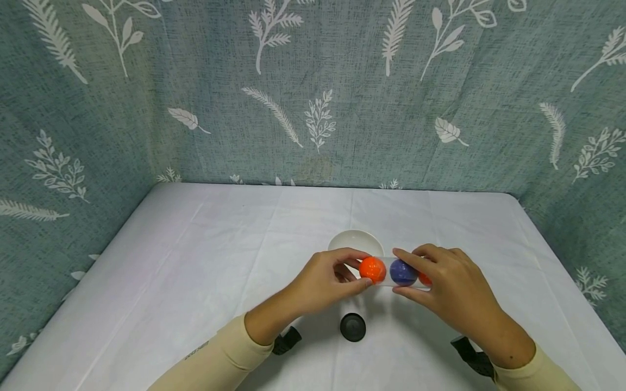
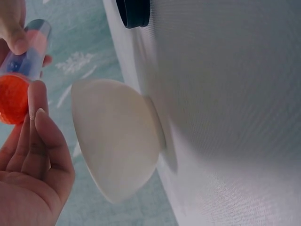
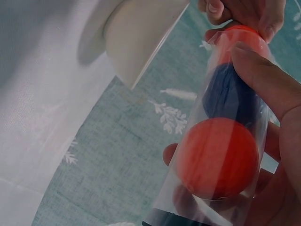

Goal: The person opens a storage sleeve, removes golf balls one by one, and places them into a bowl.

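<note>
A clear plastic tube (image 1: 387, 264) lies level between both hands, a little above the table. My right hand (image 1: 397, 271) grips it around a blue ball (image 1: 403, 272), with an orange ball (image 1: 424, 279) behind it in the palm. At the tube's left mouth, my left hand (image 1: 365, 269) pinches another orange ball (image 1: 373, 269) between thumb and fingers. The right wrist view shows the tube (image 3: 263, 132) holding an orange ball (image 3: 218, 157), the blue ball (image 3: 230, 94) and the pinched orange ball (image 3: 240, 37). The left wrist view shows the pinched ball (image 2: 11, 99) at the tube's (image 2: 30, 47) end.
A white bowl (image 1: 356, 240) stands just behind the hands, also in view as the bowl (image 2: 117, 141) and bowl (image 3: 141, 33). A black round cap (image 1: 353, 327) lies on the white tablecloth (image 1: 195, 260) in front of them. A leaf-patterned curtain (image 1: 313, 98) closes off the back and sides.
</note>
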Tool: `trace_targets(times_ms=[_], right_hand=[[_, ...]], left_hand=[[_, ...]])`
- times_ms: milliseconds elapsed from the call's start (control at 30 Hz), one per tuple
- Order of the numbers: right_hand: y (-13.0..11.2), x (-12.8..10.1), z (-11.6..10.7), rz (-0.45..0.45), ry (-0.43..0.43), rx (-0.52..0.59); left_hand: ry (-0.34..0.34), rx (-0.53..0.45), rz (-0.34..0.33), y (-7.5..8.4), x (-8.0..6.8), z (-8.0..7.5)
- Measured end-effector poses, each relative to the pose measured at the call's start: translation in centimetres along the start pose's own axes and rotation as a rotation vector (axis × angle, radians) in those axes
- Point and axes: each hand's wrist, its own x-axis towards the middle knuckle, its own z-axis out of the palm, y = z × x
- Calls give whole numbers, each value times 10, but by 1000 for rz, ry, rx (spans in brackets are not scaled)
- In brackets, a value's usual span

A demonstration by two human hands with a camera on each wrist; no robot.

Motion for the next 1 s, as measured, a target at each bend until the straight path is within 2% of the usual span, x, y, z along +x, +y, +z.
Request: trace_targets(times_ms=[400, 733, 1000], right_hand=[[-1, 1, -1, 50, -42, 1], [0, 0, 1, 75, -78, 4], [0, 0, 1, 51, -57, -4]], left_hand=[[35, 30, 34, -2, 2, -6], [87, 48, 9, -4, 4, -11], [114, 104, -14, -7, 6, -14]])
